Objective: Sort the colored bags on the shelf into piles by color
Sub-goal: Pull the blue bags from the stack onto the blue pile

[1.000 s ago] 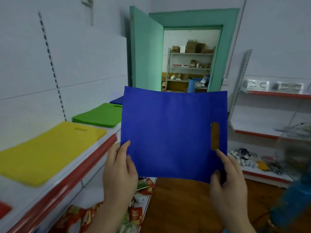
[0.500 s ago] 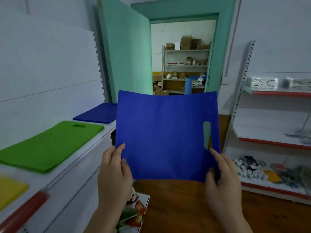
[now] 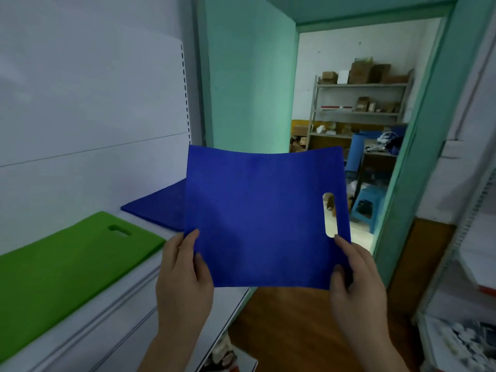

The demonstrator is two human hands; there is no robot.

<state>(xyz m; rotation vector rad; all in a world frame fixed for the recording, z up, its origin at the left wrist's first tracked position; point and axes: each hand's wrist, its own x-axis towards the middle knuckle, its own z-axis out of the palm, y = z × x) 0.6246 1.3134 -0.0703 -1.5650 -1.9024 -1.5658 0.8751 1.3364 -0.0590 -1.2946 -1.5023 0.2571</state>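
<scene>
A white metal shelf (image 3: 171, 296) runs along the pale wall on the left, and beyond it a mint-green door (image 3: 249, 84) stands open onto a storeroom with a grey metal rack of cardboard boxes (image 3: 359, 100); the floor (image 3: 290, 326) is brown wood. On the shelf lies a flat green fabric bag (image 3: 61, 267) with an oval handle slot, and farther along, apart from it, a flat blue pile of bags (image 3: 161, 208). A flat blue non-woven fabric bag (image 3: 263, 218) is held upright in the air, partly in front of that blue pile, its top edge sagging. The left hand (image 3: 185, 275) pinches its lower left corner, thumb on the front. The right hand (image 3: 357, 277) pinches the lower right corner, just below the oval cut-out handle.
</scene>
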